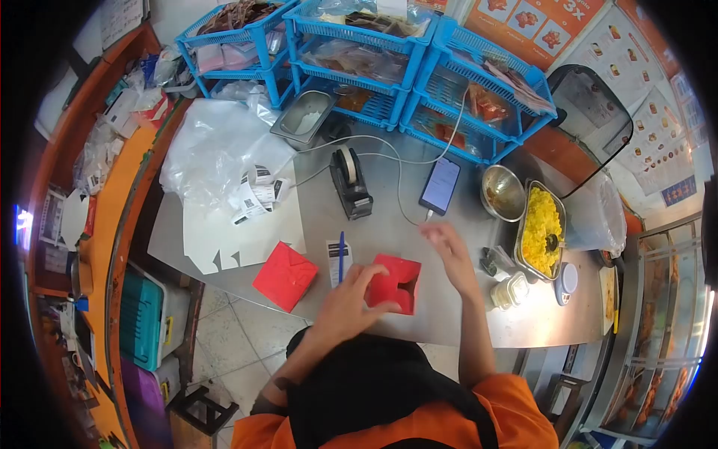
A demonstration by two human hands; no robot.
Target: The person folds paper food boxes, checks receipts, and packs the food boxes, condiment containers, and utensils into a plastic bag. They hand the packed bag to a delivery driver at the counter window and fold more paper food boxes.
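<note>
A small red cardboard box [394, 284] stands on the steel table in front of me, with a dark gap between its top flaps. My left hand [350, 301] grips it from the left, thumb at the near side and fingers at the far side. Raised to the right of the box, my right hand [449, 251] is empty with its fingers apart, close to the charging cable's end. Another red box [285, 276], its top folded closed, lies to the left. Between the two boxes are a blue pen [342, 257] and a printed label [334, 275].
A tape dispenser [351, 187] and a plugged-in phone [440, 185] lie further back. On the right are a metal bowl [503, 193], a tray of yellow food [542, 228] and a small jar [511, 290]. Blue racks [359, 67] line the back; plastic bags [217, 146] lie left.
</note>
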